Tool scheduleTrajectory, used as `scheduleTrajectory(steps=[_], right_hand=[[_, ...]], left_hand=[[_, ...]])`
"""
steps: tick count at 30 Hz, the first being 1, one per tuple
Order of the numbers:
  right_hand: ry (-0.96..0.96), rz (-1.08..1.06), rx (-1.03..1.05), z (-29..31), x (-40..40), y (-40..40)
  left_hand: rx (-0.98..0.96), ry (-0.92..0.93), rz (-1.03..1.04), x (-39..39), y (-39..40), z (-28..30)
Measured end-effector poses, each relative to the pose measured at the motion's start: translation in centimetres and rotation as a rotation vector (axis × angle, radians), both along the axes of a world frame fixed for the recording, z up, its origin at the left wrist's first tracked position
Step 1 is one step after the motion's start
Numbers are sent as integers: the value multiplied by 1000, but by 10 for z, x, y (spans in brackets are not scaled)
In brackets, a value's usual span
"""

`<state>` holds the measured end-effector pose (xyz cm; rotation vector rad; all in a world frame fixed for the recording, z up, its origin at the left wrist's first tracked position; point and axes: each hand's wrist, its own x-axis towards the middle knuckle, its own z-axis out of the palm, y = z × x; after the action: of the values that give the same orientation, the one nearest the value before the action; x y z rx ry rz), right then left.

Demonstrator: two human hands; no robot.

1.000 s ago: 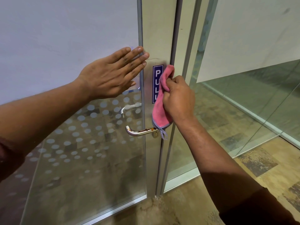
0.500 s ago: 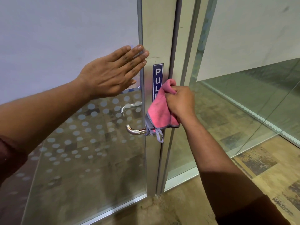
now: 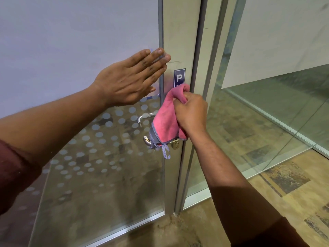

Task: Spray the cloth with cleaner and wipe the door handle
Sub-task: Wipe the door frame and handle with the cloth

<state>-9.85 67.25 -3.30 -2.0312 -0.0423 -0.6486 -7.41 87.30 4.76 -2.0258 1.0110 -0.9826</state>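
A pink cloth with grey edging hangs from my right hand, which grips its bunched top against the door's pale stile. The cloth's lower part drapes over the chrome lever door handle, hiding most of it; only the curved left tip shows. A brass keyhole sits just right of the handle. My left hand lies flat and open on the frosted glass, fingers reaching the stile. No spray bottle is in sight.
A blue PULL sticker is half covered by the cloth. A second lever handle shows through the dotted glass door. Fixed glass panels stand to the right over patterned carpet.
My right hand has slid the cloth down from the PULL sticker onto the handle and then a little left over it. My left hand has stayed on the glass.
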Motion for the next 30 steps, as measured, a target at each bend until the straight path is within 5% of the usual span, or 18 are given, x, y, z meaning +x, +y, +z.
scheduleTrajectory(steps=[8,14,20,30], right_hand=[[69,21,-54,-12,-2,6],[316,23,340,-22,9,-26],[508,67,499,-25,10,-19],[505,182,915,4,-1,-23]], left_hand=[[1,-14,-29,3,-1,0],[-2,5,-20,2,-1,-1],[-10,13,-31,4,0,-1],[-1,31,-22,2,0,1]])
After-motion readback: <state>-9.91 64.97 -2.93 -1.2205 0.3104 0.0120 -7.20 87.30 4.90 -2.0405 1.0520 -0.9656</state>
